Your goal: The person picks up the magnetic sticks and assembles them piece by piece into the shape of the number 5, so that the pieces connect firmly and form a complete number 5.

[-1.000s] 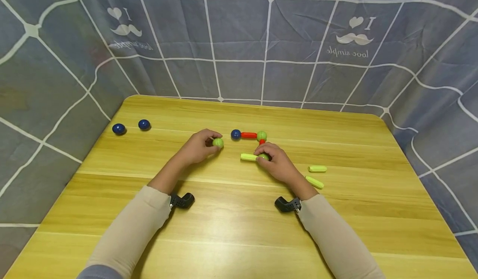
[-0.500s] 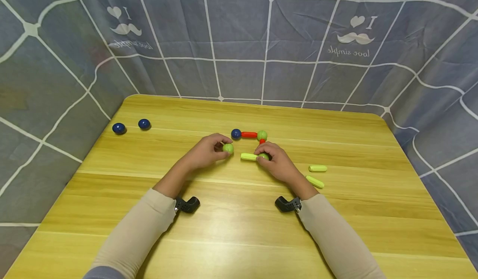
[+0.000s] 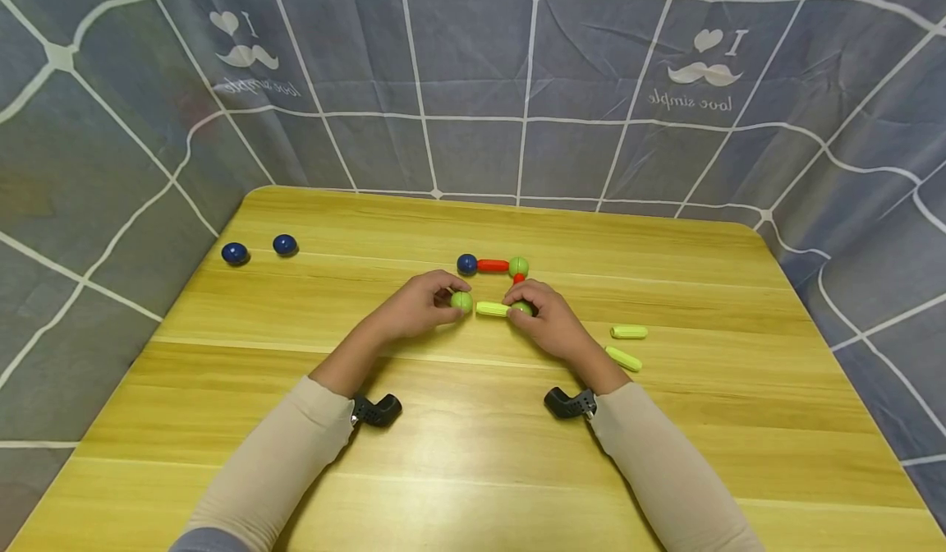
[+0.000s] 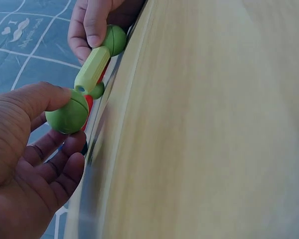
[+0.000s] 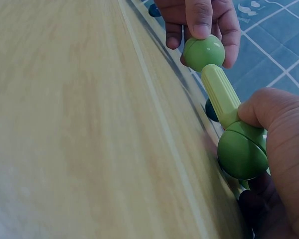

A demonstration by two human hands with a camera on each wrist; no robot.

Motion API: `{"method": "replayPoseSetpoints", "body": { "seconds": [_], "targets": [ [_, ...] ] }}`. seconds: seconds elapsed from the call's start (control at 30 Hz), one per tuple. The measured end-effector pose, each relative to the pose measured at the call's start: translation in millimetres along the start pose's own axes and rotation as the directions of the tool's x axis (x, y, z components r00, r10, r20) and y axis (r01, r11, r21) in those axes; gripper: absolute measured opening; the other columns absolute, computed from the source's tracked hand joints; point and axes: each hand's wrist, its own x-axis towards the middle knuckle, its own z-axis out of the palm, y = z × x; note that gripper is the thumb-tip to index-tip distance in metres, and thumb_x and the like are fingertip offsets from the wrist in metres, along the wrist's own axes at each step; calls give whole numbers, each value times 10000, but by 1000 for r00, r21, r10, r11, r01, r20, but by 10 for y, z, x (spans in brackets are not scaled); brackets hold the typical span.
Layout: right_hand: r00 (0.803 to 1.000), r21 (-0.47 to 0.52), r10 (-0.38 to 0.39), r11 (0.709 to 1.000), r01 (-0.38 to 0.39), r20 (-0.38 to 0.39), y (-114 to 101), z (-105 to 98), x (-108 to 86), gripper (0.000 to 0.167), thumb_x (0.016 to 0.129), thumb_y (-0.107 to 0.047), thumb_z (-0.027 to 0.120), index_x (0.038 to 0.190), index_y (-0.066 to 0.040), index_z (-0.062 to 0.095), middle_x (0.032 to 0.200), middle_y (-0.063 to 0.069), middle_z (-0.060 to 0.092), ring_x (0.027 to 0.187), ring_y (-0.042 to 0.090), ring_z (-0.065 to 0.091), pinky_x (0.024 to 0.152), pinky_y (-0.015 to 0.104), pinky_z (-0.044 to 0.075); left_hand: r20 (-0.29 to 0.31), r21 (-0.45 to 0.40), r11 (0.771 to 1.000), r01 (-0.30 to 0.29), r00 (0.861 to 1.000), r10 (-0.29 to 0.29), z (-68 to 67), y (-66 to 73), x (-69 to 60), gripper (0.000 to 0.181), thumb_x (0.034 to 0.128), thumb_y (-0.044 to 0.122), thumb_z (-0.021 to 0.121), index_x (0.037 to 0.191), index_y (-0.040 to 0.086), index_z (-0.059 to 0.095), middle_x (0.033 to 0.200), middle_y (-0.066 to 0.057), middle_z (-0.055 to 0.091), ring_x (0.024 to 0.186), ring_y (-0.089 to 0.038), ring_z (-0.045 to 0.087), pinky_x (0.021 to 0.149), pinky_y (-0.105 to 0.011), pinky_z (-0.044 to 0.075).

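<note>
My left hand [image 3: 420,305] pinches a loose green ball [image 4: 69,115] between thumb and fingers. A small gap separates that ball from the free end of a yellow-green ribbed rod [image 3: 492,310] in the head view. The rod's other end meets a second green ball [image 5: 243,152], which my right hand [image 3: 545,315] grips. From there a short red rod [image 3: 519,279], partly hidden by the fingers, runs back to another green ball [image 3: 519,267]. A longer red rod [image 3: 493,266] links this one to a dark blue ball [image 3: 467,264].
Two yellow-green rods [image 3: 629,333] lie apart on the wooden table [image 3: 473,470], right of my right hand. Two dark blue balls [image 3: 235,254] sit at the far left. A grey-blue curtain [image 3: 473,67] with white lines hangs behind the table.
My left hand has carried its green ball rightward and slightly nearer me, up close to the rod's free end. My right hand and the linked pieces have stayed in place.
</note>
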Motion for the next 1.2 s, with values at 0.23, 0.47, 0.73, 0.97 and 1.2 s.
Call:
{"method": "replayPoseSetpoints", "body": {
  "seconds": [0.23,0.47,0.73,0.97,1.2],
  "targets": [
    [1000,-5,0,1000,0,-3,13,12,-6,114,930,-67,650,1017,-110,710,1173,35,634,1168,219,519,1045,428,375,-2,-16,1000,-11,1000,11,32,-15,11,334,903,72,712,1224,7,645,1173,-101,629,1015,-224,613,907,-365,498],
    [1000,-4,-9,1000,9,-11,5,29,-14,115,929,-61,648,1012,-108,712,1159,38,641,1154,221,522,1048,427,371,15,-20,1000,-3,1000,3,44,-2,-2,329,907,82,710,1223,16,646,1171,-99,628,1003,-213,617,881,-348,506],
    [1000,-16,-16,1000,16,-12,2,51,-24,128,920,-56,651,1021,-105,711,1160,39,642,1158,225,524,1051,426,368,17,-30,999,14,1000,-13,64,-24,-20,322,911,84,709,1221,22,647,1177,-96,624,1000,-213,611,881,-351,502],
    [1000,-22,-26,999,26,-14,7,68,-37,124,918,-62,654,1021,-95,714,1166,49,646,1153,241,526,1043,439,376,0,-75,996,56,998,-56,107,-96,-48,337,907,95,718,1229,28,646,1110,-86,628,972,-213,589,847,-342,495],
    [1000,-25,-25,999,24,-16,-19,73,-34,115,913,-64,674,1015,-87,720,1167,58,656,1130,251,537,1023,443,390,-42,-102,993,66,997,-70,129,-152,-70,331,900,100,732,1213,22,654,1003,-83,619,908,-214,553,802,-334,473]
  ]
}}
